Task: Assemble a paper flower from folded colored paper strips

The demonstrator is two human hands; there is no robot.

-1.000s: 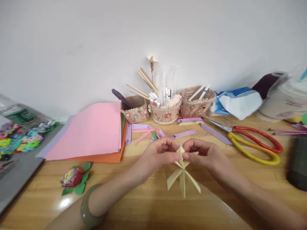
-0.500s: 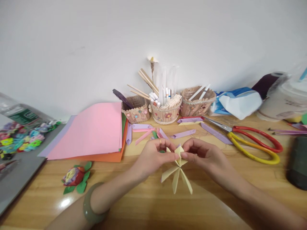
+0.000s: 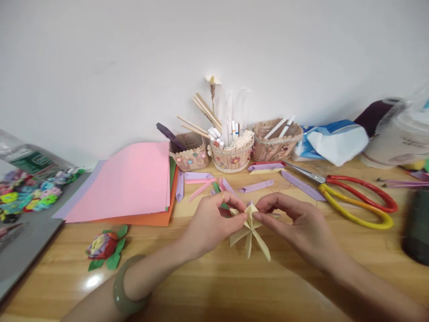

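My left hand (image 3: 211, 221) and my right hand (image 3: 295, 219) meet over the middle of the wooden table (image 3: 208, 286). Both pinch a pale yellow folded paper piece (image 3: 250, 230) at its centre, fingers closed on it. Its narrow folded strips fan out downward toward me, just above the tabletop. A ring shows on my left hand and a green bangle (image 3: 124, 290) circles my left wrist.
A stack of pink, lilac and orange paper sheets (image 3: 134, 188) lies at left, a paper flower (image 3: 103, 248) before it. Three stick-built baskets (image 3: 231, 154) with pens stand at the wall. Folded purple and pink strips (image 3: 256, 186) and red-yellow scissors (image 3: 358, 201) lie behind my hands.
The yellow paper piece has turned and sunk slightly toward the table, its strips now looking shorter. My hands have stayed pinched on its centre.
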